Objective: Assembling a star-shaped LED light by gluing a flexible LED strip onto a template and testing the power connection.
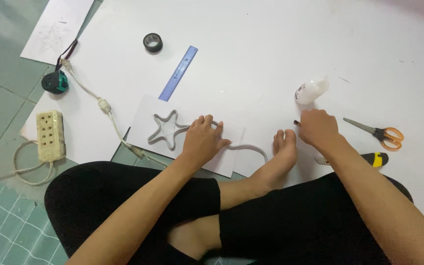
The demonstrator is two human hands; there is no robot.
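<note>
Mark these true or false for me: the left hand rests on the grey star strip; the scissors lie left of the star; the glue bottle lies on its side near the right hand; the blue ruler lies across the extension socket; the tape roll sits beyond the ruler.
1. The left hand rests on the grey star-shaped strip. True.
2. The orange-handled scissors lie left of the star. False: they lie far to its right, past the right hand.
3. The glue bottle lies on its side near the right hand. True.
4. The blue ruler lies across the extension socket. False: they lie apart, the ruler on the white sheet.
5. The black tape roll sits beyond the ruler. True.
</note>
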